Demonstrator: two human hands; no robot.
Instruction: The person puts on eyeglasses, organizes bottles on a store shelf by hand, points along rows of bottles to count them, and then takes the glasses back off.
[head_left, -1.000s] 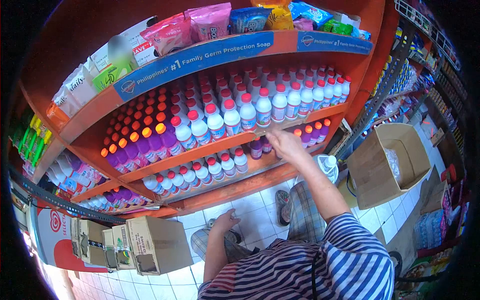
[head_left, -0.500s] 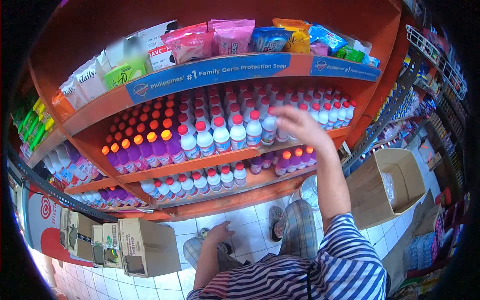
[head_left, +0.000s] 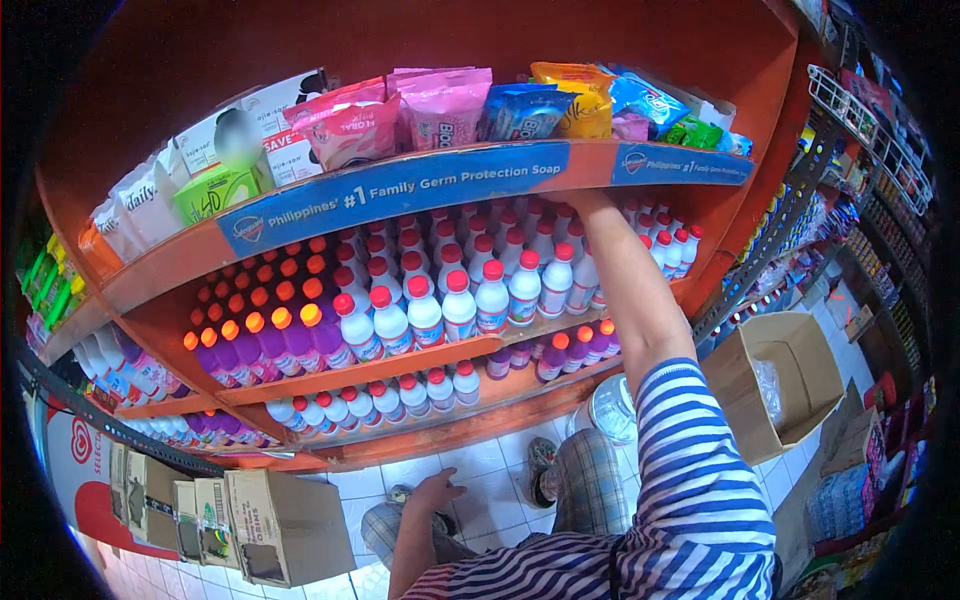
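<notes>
My right hand (head_left: 577, 196) is deep in the middle shelf, above the back rows of white bottles with red caps (head_left: 491, 300). The upper shelf's edge and the bottles hide its fingers, so whether it holds a bottle cannot be seen. My forearm crosses in front of the bottles toward the right end. Purple bottles with orange caps (head_left: 285, 337) stand in rows to the left on that same shelf. Low over my knee, my left hand (head_left: 436, 491) hangs with its fingers stretched out and nothing in them.
Overhead, the upper shelf edge (head_left: 400, 190) holds soap packs and pouches. Shorter rows of red-capped bottles (head_left: 387, 398) fill the lower shelf. An open cardboard box (head_left: 745, 400) stands on the right, several cartons (head_left: 290, 520) at left, and a clear plastic container (head_left: 612, 408) near my foot.
My right hand has moved from in front of the front row up and inward, over the bottles to the back. The view has shifted slightly; my left hand stays low.
</notes>
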